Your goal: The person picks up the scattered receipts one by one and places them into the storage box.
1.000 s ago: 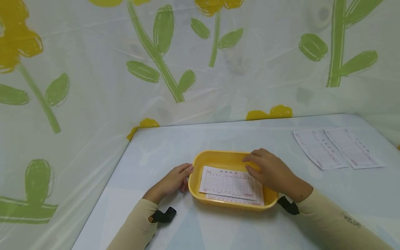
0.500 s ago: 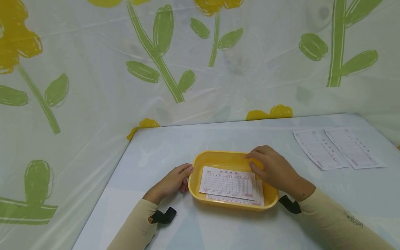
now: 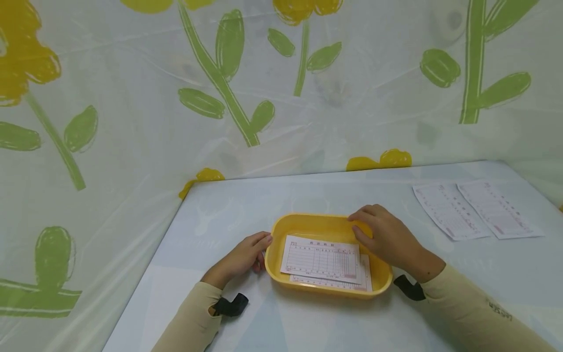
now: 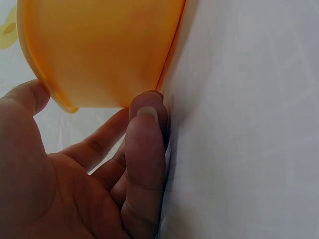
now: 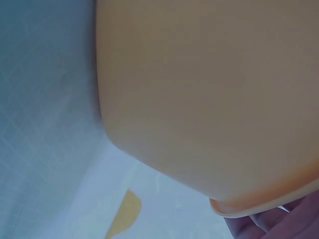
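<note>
pale table bears yellow tray, one hand at each end.

Tray: yellow plastic, smooth, slight sheen on the wall. Forms inside it: thin matt paper, printed pink grid. Two more slips: same matt paper. Worktop: pale blue cover, smooth, faintly patterned. Backdrop: glossy clear plastic film over floral print, creased. Sleeves: matt beige cloth.
</note>
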Demonstrator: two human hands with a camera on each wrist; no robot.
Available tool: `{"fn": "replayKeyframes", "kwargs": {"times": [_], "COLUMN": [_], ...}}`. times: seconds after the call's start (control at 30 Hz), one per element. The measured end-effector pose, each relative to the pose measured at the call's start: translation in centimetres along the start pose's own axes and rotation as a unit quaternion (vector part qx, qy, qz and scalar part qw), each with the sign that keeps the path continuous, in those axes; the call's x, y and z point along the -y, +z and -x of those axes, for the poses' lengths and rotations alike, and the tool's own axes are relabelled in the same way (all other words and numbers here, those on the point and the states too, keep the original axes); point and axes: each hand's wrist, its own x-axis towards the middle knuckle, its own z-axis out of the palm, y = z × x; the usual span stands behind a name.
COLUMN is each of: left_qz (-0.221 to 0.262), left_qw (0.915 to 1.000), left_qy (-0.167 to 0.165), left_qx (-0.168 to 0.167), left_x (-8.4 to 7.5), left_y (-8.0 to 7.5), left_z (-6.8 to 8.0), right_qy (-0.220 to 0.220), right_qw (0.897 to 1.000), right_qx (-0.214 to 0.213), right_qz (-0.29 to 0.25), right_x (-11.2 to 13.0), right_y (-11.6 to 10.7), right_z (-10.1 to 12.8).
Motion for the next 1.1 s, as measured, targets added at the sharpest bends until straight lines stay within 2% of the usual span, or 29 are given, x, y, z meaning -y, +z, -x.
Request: {"fn": "replayKeyframes", "kwargs": {"times": [0.2,1.1], "left_qz": [-0.005,0.002], "left_qw": [1.0000,1.0000], "left_qy": [-0.001,0.008], "left_qx": [-0.007,0.005], "left_x": [-0.07,-0.06], "left_y": [-0.02,-0.01], "left_z": [0.01,0.25], "right_qy": [0.003,0.004], "right_qw": [1.000,1.000], "right_qx": [-0.009,-0.012], "right_qz": [0.002,-0.005], "right_x": [-0.29,-0.97], "right_y": [0.08,0.19], "right_z": [-0.09,0.04]}}
